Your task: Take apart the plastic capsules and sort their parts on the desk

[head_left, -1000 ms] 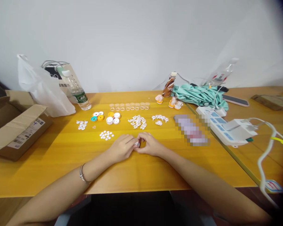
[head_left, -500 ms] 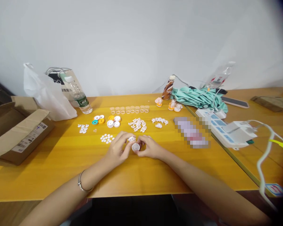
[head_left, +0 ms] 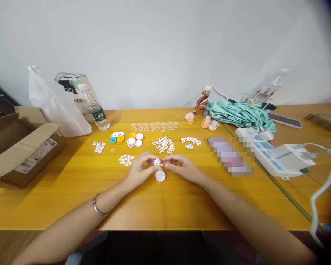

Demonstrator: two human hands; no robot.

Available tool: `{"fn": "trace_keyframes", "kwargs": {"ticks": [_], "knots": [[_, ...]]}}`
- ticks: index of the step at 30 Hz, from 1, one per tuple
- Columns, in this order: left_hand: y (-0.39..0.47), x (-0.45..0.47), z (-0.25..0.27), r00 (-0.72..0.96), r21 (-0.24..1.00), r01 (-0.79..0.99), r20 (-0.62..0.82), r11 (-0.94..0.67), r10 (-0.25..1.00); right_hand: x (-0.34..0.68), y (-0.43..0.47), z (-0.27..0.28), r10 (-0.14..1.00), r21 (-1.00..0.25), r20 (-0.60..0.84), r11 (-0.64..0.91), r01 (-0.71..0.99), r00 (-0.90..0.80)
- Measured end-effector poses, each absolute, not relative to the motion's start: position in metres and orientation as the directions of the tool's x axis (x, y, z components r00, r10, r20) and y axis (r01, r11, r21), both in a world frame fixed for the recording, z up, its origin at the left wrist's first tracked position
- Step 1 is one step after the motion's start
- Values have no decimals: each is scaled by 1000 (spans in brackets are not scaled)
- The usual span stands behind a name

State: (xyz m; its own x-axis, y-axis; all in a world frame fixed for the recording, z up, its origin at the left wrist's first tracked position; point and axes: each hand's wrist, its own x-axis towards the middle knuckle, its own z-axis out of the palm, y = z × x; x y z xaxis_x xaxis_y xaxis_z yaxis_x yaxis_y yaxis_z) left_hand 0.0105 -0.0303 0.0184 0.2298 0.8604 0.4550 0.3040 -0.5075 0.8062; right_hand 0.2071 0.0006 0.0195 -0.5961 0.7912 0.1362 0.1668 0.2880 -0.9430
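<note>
Between the thumb and fingers of my left hand (head_left: 143,168) is a small white openwork piece (head_left: 157,162), shaped like a little crown. My right hand (head_left: 183,167) is closed at the piece's right edge, its thumb and forefinger meeting there; the fingertips partly hide the contact. Just below both hands a round white cap (head_left: 160,176) lies on the table, hollow side up. More white openwork pieces (head_left: 164,144) lie beyond my hands, with another group (head_left: 191,141) to their right. Small white discs (head_left: 126,159) are scattered left of my left hand.
Clear cups (head_left: 152,127) form a row behind coloured and white round caps (head_left: 120,139). At left stand a cardboard box (head_left: 41,147) and a water bottle (head_left: 99,117). A drink bottle (head_left: 202,101), green cloth (head_left: 237,114) and power strip (head_left: 264,152) are at right.
The round white cap has left my right hand and now lies on the table. My right fingers have moved up to the openwork piece in my left hand. The view has shifted slightly.
</note>
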Motion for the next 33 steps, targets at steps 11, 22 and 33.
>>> {"fn": "trace_keyframes", "kwargs": {"ticks": [11,22,33], "knots": [[-33,12,19,327,751,247,531,-613,782,197,-8,19,797,-996,83,75,-38,-598],[-38,11,23,416,265,606,698,-750,583,189,-12,21,904,-996,58,23,-88,-423],[-34,7,11,549,-31,678,686,-735,478,185,-16,17,906,-966,181,237,105,-384]]}}
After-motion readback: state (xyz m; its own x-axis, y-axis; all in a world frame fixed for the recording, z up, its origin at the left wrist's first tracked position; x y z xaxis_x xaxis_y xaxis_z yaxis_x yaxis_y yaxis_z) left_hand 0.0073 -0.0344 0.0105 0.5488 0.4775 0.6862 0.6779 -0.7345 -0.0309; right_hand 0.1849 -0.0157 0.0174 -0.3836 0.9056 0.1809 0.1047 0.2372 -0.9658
